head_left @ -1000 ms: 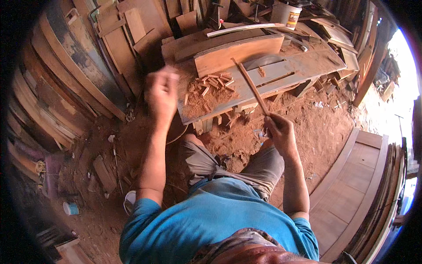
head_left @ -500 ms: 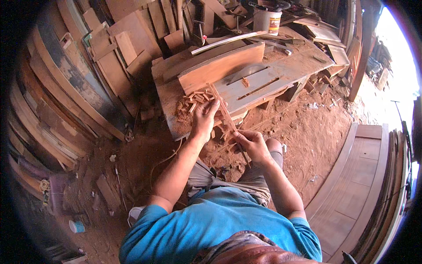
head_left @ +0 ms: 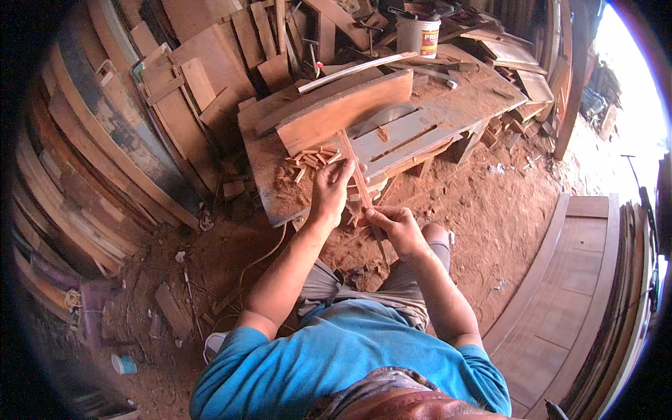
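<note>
Right fingers: thumb and forefinger of the right hand [head_left: 394, 227] pinch the wood strip [head_left: 359, 181] from its right side.
Left fingers: the left hand [head_left: 332, 187] is curled at the strip farther up, thumb and fingertips against it; the far fingertips are partly hidden behind the wood.
Wood strip: thin and reddish, between both sets of fingers, slanting away past the left fingertips; a darker narrow end shows below the right fingers, and whether it is the same piece cannot be told.
Offcuts: a loose heap of short sticks [head_left: 315, 158], just left of and beyond the left fingertips.
Sawdust: a reddish spread [head_left: 285, 190] to the left of the left fingers.
Saw table: a dusty top [head_left: 465, 105] ahead of the fingers, with a circular blade [head_left: 385, 117] beyond them and to the right.
Upright board: a long plank on edge [head_left: 346, 108], beyond the fingertips, beside the blade.
Bucket: white [head_left: 414, 38], far beyond the fingers, at the table's back.
Panelled door: wooden [head_left: 556, 280], well to the right of the right fingers.
Cup: pale blue and white [head_left: 124, 364], on the ground, far left and nearer the body than the fingers.
</note>
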A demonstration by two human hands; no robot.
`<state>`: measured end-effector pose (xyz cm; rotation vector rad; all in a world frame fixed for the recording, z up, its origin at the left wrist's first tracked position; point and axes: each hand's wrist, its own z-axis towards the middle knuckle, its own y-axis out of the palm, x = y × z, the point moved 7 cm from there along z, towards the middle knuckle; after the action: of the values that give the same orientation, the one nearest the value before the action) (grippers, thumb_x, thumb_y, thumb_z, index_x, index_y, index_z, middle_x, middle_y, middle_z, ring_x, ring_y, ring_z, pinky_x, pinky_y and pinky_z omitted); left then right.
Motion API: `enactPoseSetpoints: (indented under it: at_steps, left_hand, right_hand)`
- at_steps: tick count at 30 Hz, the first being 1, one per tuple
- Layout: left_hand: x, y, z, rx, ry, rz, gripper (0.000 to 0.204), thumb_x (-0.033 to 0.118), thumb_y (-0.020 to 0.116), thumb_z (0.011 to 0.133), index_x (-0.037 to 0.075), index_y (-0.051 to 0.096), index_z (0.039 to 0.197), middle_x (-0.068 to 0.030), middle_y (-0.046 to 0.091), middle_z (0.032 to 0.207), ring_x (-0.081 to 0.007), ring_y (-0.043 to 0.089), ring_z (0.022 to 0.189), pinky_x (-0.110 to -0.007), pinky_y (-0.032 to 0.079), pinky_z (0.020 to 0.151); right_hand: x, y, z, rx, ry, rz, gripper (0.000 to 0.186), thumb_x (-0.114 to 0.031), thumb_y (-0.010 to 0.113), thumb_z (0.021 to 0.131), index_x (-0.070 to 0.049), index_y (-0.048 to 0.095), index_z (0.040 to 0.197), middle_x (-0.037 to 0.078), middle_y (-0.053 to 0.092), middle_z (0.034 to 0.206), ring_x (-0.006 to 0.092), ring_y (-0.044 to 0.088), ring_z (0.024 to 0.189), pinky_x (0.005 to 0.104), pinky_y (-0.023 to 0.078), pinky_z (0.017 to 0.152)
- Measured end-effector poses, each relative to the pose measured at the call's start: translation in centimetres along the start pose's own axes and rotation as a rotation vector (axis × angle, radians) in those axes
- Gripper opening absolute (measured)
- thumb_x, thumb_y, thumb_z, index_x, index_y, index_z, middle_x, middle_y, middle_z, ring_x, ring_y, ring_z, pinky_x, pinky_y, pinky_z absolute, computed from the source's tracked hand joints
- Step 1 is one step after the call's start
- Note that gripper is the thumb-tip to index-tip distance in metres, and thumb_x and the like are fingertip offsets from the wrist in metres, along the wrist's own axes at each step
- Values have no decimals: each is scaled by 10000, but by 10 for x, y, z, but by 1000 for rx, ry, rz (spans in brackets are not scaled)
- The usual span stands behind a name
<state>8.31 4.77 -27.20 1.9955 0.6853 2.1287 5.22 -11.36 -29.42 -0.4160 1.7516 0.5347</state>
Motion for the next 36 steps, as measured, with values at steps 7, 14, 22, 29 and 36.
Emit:
enactPoseSetpoints:
  at_steps: [7,14,22,29,36]
  left_hand:
    - [-11,-1,13,108,68,109,282,273,608,1022,6,697,1046,-87,744,938,-129,692,771,-296,598,664]
    - [-13,-27,5,343,245,287,328,282,570,1039,10,710,920,-61,740,842,-107,660,650,-283,530,527]
    - [-29,-26,-63,202,222,152,267,259,661,987,18,713,883,-69,729,802,-140,686,742,-308,555,684]
    - [-2,-46,-99,337,336,73,228,225,667,976,9,709,915,-100,738,807,-178,716,718,-345,589,711]
    - [24,-76,-113,432,448,314,230,282,715,935,56,732,896,-93,726,761,-187,689,645,-344,532,593]
  right_hand:
    - [9,-20,7,214,-170,-67,314,-235,642,1007,46,711,1131,95,737,986,138,673,838,309,535,723]
    - [-23,0,-2,457,-621,-745,247,-97,691,941,-29,720,1177,128,735,957,172,685,766,291,536,672]
    - [-15,20,-30,410,-537,-684,266,-13,701,913,17,702,1178,116,721,982,214,680,854,316,559,768]
    - [-16,47,-50,377,-637,-1035,290,-41,712,890,31,700,1171,150,739,1068,269,704,960,374,566,808]
    - [-21,81,-44,354,-717,-1217,246,-47,742,874,49,705,1098,154,734,1022,276,703,923,398,574,821]
